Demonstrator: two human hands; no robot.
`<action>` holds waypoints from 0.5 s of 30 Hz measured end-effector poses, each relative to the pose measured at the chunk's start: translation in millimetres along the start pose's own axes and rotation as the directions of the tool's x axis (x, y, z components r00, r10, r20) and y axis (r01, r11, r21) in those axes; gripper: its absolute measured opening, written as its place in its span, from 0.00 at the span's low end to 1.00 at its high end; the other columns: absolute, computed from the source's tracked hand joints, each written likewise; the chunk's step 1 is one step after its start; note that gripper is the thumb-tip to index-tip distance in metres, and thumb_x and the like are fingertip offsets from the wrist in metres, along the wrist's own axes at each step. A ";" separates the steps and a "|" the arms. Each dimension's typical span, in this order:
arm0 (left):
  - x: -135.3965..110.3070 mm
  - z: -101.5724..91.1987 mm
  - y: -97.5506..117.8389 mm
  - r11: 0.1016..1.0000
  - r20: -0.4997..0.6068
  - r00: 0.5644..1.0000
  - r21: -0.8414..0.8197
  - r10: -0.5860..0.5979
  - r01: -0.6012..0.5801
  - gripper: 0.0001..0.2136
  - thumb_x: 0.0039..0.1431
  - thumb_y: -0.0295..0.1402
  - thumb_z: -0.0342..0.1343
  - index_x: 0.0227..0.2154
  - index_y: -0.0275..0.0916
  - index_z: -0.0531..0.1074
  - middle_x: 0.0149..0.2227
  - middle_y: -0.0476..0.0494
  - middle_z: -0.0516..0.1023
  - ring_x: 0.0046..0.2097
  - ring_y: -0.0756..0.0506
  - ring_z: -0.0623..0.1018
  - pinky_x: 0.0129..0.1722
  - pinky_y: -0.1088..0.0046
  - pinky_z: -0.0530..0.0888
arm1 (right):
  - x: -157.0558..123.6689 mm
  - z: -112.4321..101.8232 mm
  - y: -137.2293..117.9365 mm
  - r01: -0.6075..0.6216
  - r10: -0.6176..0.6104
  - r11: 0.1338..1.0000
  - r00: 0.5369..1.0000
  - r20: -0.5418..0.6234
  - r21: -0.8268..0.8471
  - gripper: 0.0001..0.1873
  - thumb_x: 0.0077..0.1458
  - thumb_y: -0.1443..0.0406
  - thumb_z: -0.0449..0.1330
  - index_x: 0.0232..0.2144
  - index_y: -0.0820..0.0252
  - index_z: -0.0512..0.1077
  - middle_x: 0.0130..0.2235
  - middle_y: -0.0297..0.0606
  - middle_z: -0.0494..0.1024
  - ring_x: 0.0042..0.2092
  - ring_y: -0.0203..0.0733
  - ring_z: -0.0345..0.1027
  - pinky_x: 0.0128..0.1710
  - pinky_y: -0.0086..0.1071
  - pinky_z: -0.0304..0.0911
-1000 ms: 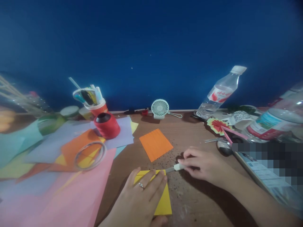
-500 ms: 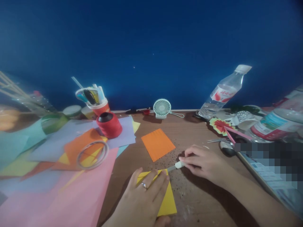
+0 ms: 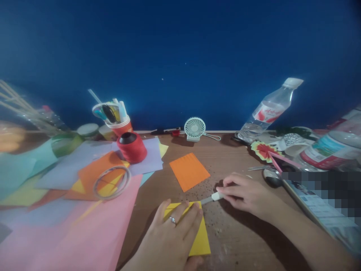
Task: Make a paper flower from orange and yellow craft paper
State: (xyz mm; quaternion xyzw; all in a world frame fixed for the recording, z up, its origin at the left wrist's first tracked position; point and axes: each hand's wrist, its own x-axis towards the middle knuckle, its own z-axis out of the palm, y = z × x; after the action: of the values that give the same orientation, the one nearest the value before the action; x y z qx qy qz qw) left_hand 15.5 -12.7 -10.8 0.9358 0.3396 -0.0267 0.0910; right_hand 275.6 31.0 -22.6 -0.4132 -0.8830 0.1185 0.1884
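The fan point(image 3: 194, 128) stands on the table point(image 3: 152, 188), the wall point(image 3: 180, 56) behind it. Before the fan, a little apart, lies a paper square point(image 3: 189, 172); farther before the fan lies the near paper point(image 3: 202, 241), under the left hand point(image 3: 175, 233). The right hand point(image 3: 248, 194), before the fan and to its right, holds a knife point(image 3: 217, 196), blade at the near paper's corner. Left of the fan stands a cup point(image 3: 122, 130) with pens point(image 3: 122, 110) in it. Before and left of the fan, a thread spool point(image 3: 132, 151) and a tape roll point(image 3: 127, 182) rest on paper sheets point(image 3: 70, 233). Right of the fan is a bottle point(image 3: 266, 110); farther right, a larger bottle point(image 3: 324, 150).
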 end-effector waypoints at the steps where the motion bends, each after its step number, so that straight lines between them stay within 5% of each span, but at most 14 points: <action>1: -0.1 -0.3 -0.1 1.000 0.009 1.000 0.001 0.002 -0.002 0.28 0.57 0.42 0.45 0.59 0.42 0.45 0.60 0.46 0.54 0.57 0.40 0.58 0.53 0.54 0.56 | 0.1 0.2 0.1 -0.001 0.001 1.000 1.000 -0.003 0.000 0.12 0.55 0.68 0.51 0.37 0.55 0.73 0.33 0.37 0.69 0.33 0.35 0.63 0.31 0.29 0.60; 15: 2.8 -2.9 -2.1 0.998 0.017 1.000 -0.057 0.021 -0.020 0.30 0.55 0.41 0.47 0.59 0.43 0.45 0.60 0.46 0.55 0.57 0.39 0.59 0.54 0.53 0.54 | 0.5 0.9 -1.1 -0.009 0.009 1.000 1.000 -0.007 -0.009 0.12 0.56 0.68 0.50 0.37 0.56 0.73 0.33 0.37 0.68 0.32 0.34 0.62 0.31 0.28 0.59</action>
State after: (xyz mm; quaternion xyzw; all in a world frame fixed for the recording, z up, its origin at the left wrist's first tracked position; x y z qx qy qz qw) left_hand 16.3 -8.8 -8.6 0.9359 0.3300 -0.0241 0.1209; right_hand 274.1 30.7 -22.9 -0.4182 -0.8811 0.1139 0.1891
